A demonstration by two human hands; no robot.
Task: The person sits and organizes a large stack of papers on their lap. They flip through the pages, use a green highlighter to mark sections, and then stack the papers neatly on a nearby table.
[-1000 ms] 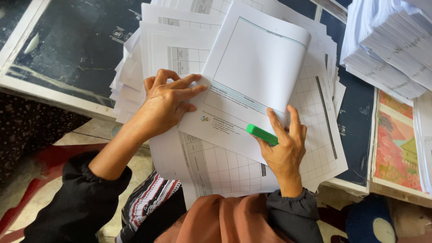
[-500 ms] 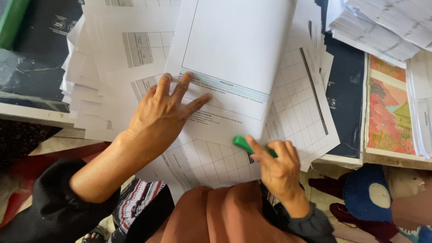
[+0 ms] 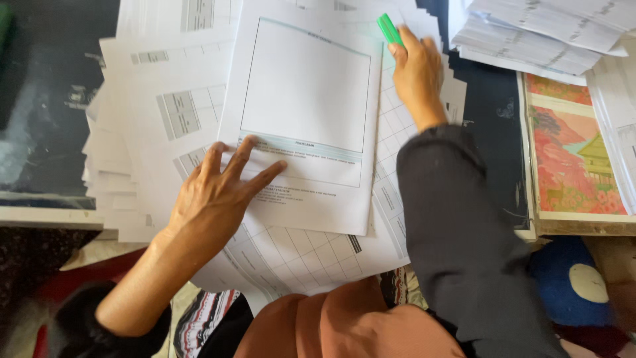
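Paper sheet (image 3: pixel 311 119) atop the spread pile, light and floppy, likely slides easily; left hand (image 3: pixel 215 199) pins its lower edge with splayed fingers, right hand (image 3: pixel 416 73) grips a green marker (image 3: pixel 389 29).

Even, diffuse light; focus fair, motion blur slight.

White sheets (image 3: pixel 199 99) at centre read bright, near washed out at the top edge, where print is faint. No hard glare. Soft shadow lies under the left hand (image 3: pixel 215 199) and along the lower edge of the top sheet (image 3: pixel 305 119). The right hand (image 3: pixel 416 73) and its green marker (image 3: pixel 389 29) are mildly smeared. The dark sleeve (image 3: pixel 457 232) loses detail to underexposure. The lower left corner is dim and out of focus, as is the blue object (image 3: pixel 563 285) at lower right. Fine print is unreadable throughout. Straight paper edges bow slightly towards the frame borders.
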